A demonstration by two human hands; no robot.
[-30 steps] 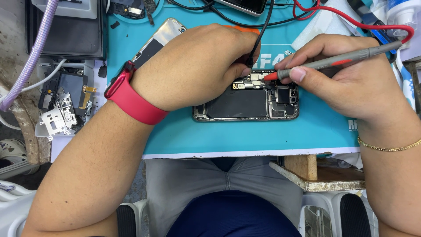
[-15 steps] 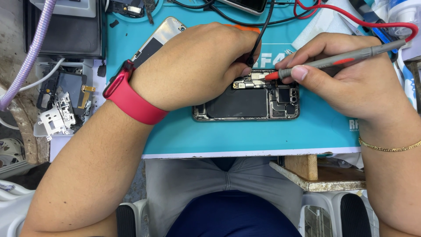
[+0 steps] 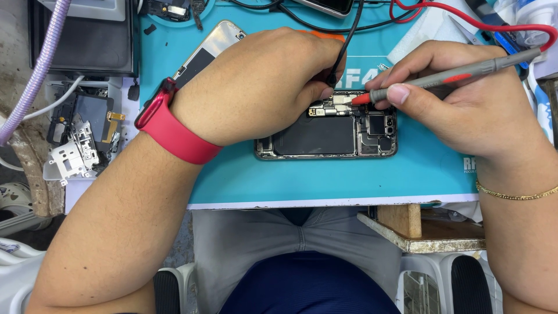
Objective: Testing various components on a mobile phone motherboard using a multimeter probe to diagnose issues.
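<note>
A teal mat (image 3: 349, 180) covered the worktop, and I took the opened phone (image 3: 325, 135) lying on it as my landmark. My left hand (image 3: 261, 87) rested over the phone's upper left corner, fingers curled and pinching a black probe lead (image 3: 344, 43). My right hand (image 3: 465, 99), at the phone's upper right, pinched a grey probe (image 3: 459, 74) whose red tip touched the board inside. Left of the phone, I saw 1 detached back panel (image 3: 206, 49) and loose parts (image 3: 81, 139).

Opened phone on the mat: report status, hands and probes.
Left hand pinching black probe lead. Right hand holding grey probe, red tip on the opened phone. Nothing blocking on the teal mat.
</note>
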